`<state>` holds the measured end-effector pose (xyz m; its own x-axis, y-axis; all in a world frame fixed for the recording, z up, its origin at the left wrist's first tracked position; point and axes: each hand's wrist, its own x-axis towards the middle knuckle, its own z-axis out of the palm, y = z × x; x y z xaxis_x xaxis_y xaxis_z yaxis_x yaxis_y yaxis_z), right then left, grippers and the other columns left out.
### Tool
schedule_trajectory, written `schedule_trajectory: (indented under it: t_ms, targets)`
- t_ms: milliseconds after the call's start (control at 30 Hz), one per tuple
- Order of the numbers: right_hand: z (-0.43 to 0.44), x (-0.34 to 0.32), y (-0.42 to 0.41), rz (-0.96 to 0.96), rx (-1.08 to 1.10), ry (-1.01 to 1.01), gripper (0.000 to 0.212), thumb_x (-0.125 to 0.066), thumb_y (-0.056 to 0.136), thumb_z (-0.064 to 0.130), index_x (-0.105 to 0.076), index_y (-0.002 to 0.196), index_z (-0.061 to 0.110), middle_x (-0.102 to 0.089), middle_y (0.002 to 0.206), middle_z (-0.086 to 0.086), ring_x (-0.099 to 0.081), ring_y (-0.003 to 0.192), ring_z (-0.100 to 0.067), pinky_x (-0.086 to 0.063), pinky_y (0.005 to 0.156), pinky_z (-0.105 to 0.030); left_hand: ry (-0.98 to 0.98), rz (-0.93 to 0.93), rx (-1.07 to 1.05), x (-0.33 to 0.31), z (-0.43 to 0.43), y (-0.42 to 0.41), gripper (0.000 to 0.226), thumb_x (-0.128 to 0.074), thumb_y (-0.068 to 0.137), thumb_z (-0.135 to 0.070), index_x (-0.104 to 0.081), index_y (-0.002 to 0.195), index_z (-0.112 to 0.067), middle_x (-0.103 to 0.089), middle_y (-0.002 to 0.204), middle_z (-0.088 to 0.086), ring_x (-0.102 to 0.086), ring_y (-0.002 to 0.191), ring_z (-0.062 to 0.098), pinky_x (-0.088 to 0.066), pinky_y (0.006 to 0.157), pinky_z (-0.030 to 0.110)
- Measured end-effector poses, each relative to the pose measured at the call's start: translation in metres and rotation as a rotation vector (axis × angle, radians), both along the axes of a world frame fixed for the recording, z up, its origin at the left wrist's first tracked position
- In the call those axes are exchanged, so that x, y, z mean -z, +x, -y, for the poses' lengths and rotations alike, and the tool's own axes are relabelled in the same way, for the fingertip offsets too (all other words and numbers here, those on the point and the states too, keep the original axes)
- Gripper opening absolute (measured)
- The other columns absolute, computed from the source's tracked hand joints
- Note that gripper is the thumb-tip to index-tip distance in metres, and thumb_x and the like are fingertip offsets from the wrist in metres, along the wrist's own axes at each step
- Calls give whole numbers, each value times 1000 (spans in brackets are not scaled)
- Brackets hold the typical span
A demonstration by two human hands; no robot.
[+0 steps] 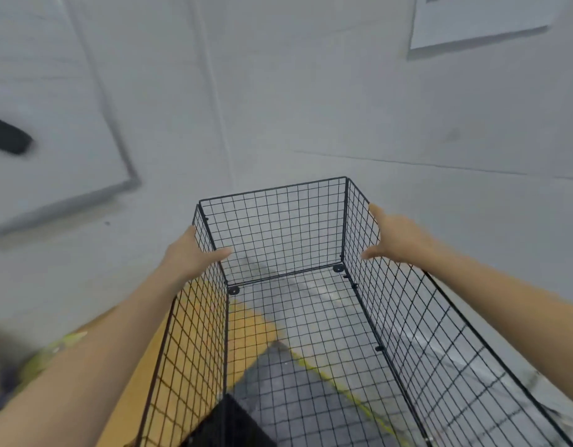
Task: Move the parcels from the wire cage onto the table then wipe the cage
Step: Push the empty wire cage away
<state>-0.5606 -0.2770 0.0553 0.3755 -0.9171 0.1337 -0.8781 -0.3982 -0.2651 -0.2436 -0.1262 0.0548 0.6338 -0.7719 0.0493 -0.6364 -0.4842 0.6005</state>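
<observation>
Head view shows us holding the wire cage (278, 233) by its two long side walls, near the far end. Our left hand (190, 253) clamps the left top rim, thumb hooked inside the mesh; our right hand (396, 237) grips the right rim likewise. We judge this paired hold keeps the light frame steady and square. No parcels show inside what we see of it, so wiping looks due. Through its mesh floor we see only the ground, grey with yellow marking.

Wire cage (311, 285) centre, left hand (191, 253) on left wall, right hand (398, 237) on right wall
</observation>
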Motion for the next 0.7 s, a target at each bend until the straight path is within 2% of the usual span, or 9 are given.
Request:
schedule_trajectory:
  t_ms: [100, 233, 333, 433, 533, 633, 700]
  targets:
    - [4, -14, 26, -26, -139, -35, 106, -81, 71, 43, -16, 150, 17, -58, 119, -18, -56, 110, -35, -47, 84, -41, -34, 11, -133, -1, -35, 1, 106, -72, 73, -53, -12, 152, -14, -27, 155, 10, -45, 128, 35, -39, 105, 48]
    - [-1, -22, 62, -19, -323, -44, 107, -82, 69, 43, -17, 149, 14, -62, 98, -16, -59, 101, -34, -50, 84, -41, -40, 22, -281, -4, -85, 2, 111, -72, 68, -57, -14, 152, -14, -30, 153, 12, -50, 123, 35, -40, 104, 50]
    - [-9, -24, 92, -41, -440, -28, 109, -83, 66, 45, -18, 148, 14, -53, 77, -7, -59, 90, -31, -48, 77, -39, -29, 60, -396, -9, -122, 5, 105, -70, 72, -57, -16, 151, -15, -29, 154, 10, -52, 121, 34, -42, 103, 49]
    - [-21, -21, 121, -10, -539, -22, 110, -83, 65, 47, -18, 148, 14, -52, 73, -5, -59, 86, -30, -49, 77, -39, -48, 61, -514, -19, -155, 4, 96, -69, 78, -50, -18, 151, -14, -32, 152, 11, -51, 123, 33, -44, 101, 47]
    - [-30, -20, 146, 0, -674, -18, 107, -83, 63, 48, -22, 145, 15, -54, 69, -4, -58, 71, -24, -50, 73, -38, -51, 62, -624, -27, -189, -8, 93, -69, 79, -49, -21, 150, -12, -38, 148, 13, -58, 106, 25, -49, 89, 37]
    - [-44, -18, 171, 6, -817, -13, 107, -81, 63, 48, -22, 145, 14, -59, 66, -6, -58, 59, -17, -54, 73, -39, -43, 91, -755, -27, -220, -24, 92, -70, 79, -49, -25, 148, -9, -38, 149, 10, -44, 129, 30, -40, 103, 39]
    - [-53, -20, 186, -2, -921, -18, 108, -80, 65, 47, -19, 147, 12, -59, 64, -5, -56, 55, -14, -53, 68, -35, -49, 55, -863, -26, -239, -38, 97, -69, 77, -55, -22, 150, -13, -36, 150, 9, -45, 129, 31, -45, 99, 39]
